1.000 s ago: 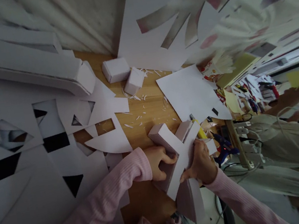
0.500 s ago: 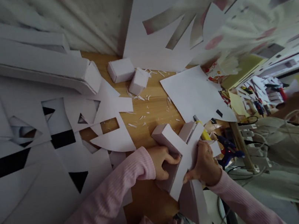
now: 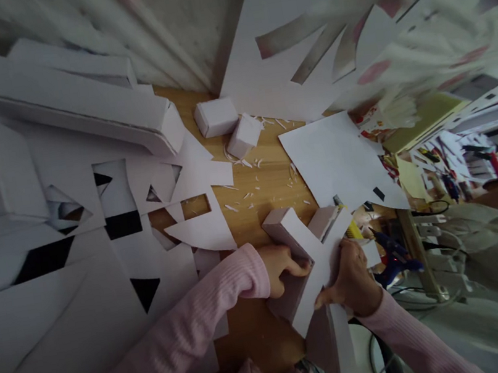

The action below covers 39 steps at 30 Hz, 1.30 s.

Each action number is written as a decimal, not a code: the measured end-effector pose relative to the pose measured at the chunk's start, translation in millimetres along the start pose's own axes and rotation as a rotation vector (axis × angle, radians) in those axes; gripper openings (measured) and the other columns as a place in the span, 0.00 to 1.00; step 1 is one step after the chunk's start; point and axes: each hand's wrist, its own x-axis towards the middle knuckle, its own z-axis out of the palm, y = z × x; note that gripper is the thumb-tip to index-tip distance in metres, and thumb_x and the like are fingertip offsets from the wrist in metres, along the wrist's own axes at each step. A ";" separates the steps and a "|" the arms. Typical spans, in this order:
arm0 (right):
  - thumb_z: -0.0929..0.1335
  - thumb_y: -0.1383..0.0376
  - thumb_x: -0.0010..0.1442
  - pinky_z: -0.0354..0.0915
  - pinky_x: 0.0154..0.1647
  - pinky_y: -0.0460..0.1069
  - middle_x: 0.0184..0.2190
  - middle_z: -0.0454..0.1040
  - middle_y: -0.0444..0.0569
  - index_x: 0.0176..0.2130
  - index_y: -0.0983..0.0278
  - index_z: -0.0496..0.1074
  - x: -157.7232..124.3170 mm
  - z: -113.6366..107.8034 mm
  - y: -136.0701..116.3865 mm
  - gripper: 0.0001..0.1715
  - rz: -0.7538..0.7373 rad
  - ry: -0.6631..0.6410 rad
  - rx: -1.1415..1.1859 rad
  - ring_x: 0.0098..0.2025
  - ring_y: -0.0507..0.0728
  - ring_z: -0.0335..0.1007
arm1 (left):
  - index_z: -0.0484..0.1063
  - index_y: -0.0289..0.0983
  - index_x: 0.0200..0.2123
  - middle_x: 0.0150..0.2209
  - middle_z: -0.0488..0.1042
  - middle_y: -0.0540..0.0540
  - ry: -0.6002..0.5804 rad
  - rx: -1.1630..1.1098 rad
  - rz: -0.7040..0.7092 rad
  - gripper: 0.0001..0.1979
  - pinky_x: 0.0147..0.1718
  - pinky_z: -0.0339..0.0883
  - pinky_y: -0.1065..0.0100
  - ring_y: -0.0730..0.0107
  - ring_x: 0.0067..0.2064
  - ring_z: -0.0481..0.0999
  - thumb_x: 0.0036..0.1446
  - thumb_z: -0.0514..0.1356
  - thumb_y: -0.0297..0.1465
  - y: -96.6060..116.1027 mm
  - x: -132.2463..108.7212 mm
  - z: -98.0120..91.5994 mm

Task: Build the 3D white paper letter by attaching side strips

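- I'm looking at a white X-shaped piece, a boxy shape with a smooth, flat face and deep side walls; its arms spread out from the middle with notches between them.
- It sits tilted at the near edge of the counter, and its lower right arm reaches past that edge.
- On my feed the side walls look greyer than the face, and the lower right arm is the darkest part.
- The right hand has its grip closed on the piece, thumb at the lower notch and fingers around the right side.
- The left hand has its fingers bent, one fingertip pressed into the left inner corner; I can't tell whether that grip pinches anything.
- Toward the counter's far edge I have two small white blocks, with a white sheet to their right.
- Compared with a second ago, my view has swung left: everything lies further right, and a large white block has come into view at the left.
- Both hands keep the same hold on the piece.
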 end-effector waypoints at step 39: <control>0.61 0.22 0.22 0.61 0.46 0.74 0.42 0.65 0.66 0.51 0.71 0.55 3.2 -1.5 -6.6 0.74 0.020 0.030 0.019 0.45 0.80 0.65 | 0.67 0.42 0.58 0.45 0.69 0.46 -0.093 0.031 -0.006 0.32 0.33 0.65 0.73 0.71 0.34 0.72 0.47 0.59 0.21 1.4 1.5 -6.7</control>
